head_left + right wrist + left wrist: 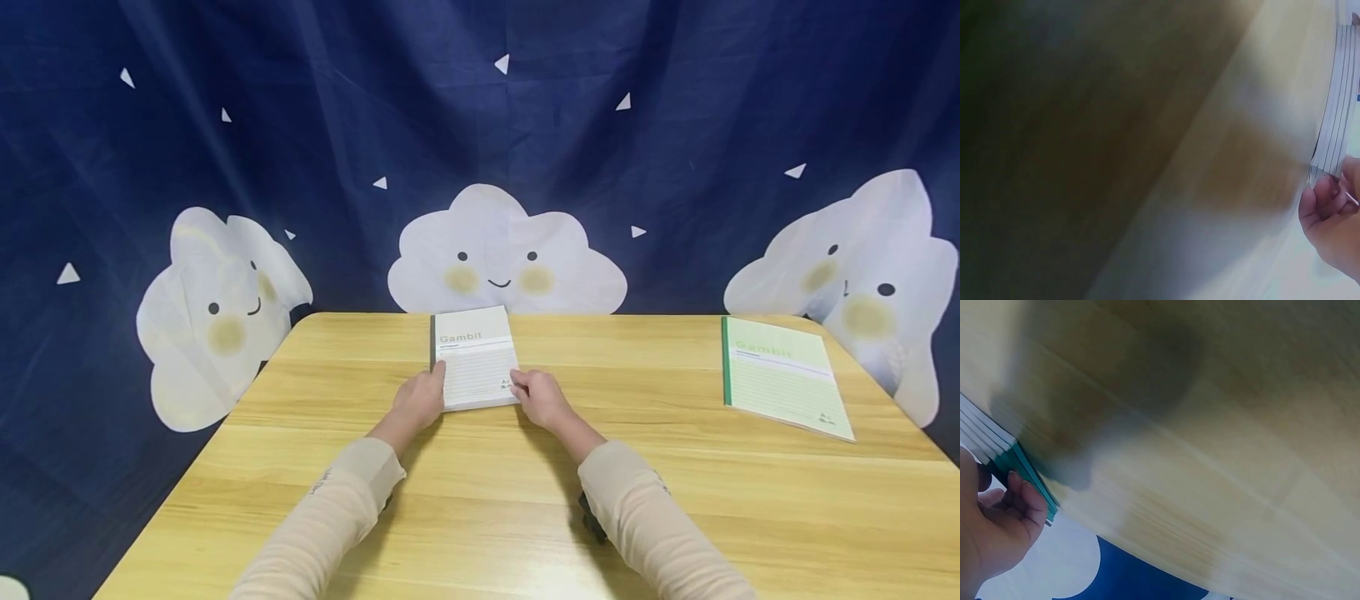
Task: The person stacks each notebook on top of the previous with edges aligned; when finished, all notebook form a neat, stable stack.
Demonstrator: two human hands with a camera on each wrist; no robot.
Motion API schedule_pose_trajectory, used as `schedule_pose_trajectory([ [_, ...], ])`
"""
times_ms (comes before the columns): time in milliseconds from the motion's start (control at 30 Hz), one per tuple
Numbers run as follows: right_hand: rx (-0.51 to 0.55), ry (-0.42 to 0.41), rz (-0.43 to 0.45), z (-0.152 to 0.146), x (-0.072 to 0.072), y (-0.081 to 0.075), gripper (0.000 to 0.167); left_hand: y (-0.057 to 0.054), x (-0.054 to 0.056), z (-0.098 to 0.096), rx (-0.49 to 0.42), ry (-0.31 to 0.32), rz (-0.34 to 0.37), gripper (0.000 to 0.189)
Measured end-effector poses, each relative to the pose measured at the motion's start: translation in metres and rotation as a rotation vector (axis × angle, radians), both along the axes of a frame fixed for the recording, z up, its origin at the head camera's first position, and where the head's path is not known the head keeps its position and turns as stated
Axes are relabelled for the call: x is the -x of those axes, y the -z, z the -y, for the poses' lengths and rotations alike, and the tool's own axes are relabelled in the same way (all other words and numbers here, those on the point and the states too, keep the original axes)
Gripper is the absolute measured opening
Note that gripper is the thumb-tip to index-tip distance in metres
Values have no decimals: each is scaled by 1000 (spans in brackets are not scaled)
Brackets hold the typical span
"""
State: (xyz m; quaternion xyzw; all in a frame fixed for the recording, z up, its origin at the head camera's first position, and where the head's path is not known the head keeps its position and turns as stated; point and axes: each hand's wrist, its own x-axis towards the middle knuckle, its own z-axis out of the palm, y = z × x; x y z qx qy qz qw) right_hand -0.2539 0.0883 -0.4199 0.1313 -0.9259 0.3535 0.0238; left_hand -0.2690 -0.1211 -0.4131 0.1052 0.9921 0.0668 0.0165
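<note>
A stack of several notebooks [474,362] is between my two hands near the far edge of the table. The top one has a white ruled cover printed "Gambit" and a dark spine; green spines [1025,472] show below it in the left wrist view. My left hand [422,398] grips the stack at the spine side. At the opposite side, near the front corner, my right hand [542,397] holds it with thumb and curled fingers. Layered page edges [1337,100] show in the right wrist view. Whether the stack touches the table cannot be told.
Another notebook [787,379], pale green with a green spine, lies flat on the right side of the wooden table [480,500]. Behind the far edge hangs a dark blue curtain [450,100] printed with white clouds.
</note>
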Motion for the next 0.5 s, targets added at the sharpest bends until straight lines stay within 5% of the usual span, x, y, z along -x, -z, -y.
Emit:
schedule_pose_trajectory([
  [200, -140, -65, -84, -4, -5, -3, 21, 5, -5, -1, 3, -18, -65, 40],
  [333, -207, -70, -299, -17, -12, -9, 20, 3, -9, -7, -35, -29, -178, 49],
  [500, -261, -26, -480, -44, -16, -11, 34, -2, -13, -19, -99, 68, -301, 51],
])
